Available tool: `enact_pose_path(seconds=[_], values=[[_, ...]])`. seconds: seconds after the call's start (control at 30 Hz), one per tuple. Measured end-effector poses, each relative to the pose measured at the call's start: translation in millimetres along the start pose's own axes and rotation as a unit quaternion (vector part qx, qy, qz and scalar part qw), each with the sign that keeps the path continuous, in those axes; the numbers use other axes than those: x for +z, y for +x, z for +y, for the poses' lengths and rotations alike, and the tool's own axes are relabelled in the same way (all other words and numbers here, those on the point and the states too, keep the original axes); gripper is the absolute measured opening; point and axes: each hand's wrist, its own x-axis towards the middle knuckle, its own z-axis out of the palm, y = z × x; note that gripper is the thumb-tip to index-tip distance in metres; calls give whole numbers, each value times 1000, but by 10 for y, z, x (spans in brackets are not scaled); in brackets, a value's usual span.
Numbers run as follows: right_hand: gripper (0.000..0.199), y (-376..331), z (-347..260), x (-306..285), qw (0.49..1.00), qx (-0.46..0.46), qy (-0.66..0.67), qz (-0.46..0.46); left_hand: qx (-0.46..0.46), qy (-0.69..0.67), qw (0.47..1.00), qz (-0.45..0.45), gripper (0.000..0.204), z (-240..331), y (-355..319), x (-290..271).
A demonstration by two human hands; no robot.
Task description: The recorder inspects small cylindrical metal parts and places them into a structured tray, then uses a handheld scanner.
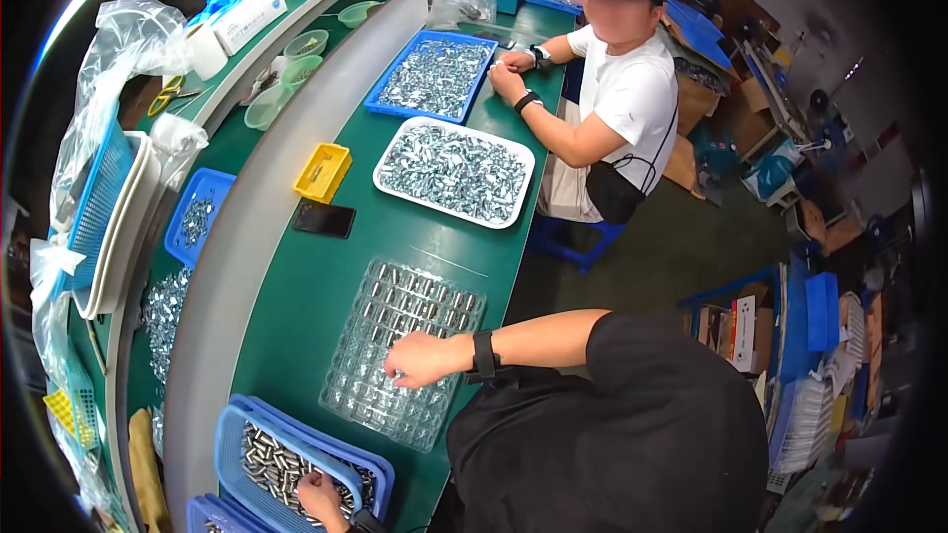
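My right hand (423, 359) is over a clear plastic blister tray (380, 390), its fingers curled together toward the pockets. Whatever is between those fingertips is too small to make out. Short shiny metal cylinders (403, 302) fill several rows at the tray's far end, while the pockets on the near side look bare. At the bottom of the view, my left hand (320, 497) reaches into a blue plastic basket (233, 434) of loose metal cylinders (276, 464). Its fingers are bent in against the pile, and what they pinch is hidden.
Beyond the tray lie a black phone (324, 219), a yellow bin (323, 173), a white tray of metal parts (525, 174) and a blue tray (373, 99). A co-worker in a white shirt (632, 89) sits along the green bench. A grey ledge (232, 237) borders the bench's left.
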Motion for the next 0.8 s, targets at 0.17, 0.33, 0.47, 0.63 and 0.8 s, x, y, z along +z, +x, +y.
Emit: enact_pose_path(seconds=[0.17,0.33,0.47,0.63,0.8], values=[[20,4,-34,-87,999,-23,40,17,-33,-22,999,11,21,-90,-3,-103],[23,-50,-109,-209,992,-35,118,16,-8,-144,987,70,19,587,-404,-614],[31,-25,-318,-355,968,-44,247,-16,33,-296,954,-33,39,1133,-500,-535],[38,-46,-227,-396,928,-34,367,-58,164,-303,936,-78,12,1924,-554,-292],[37,-178,-42,-602,882,67,447,-134,214,-271,935,-79,14,2144,-487,-165]])
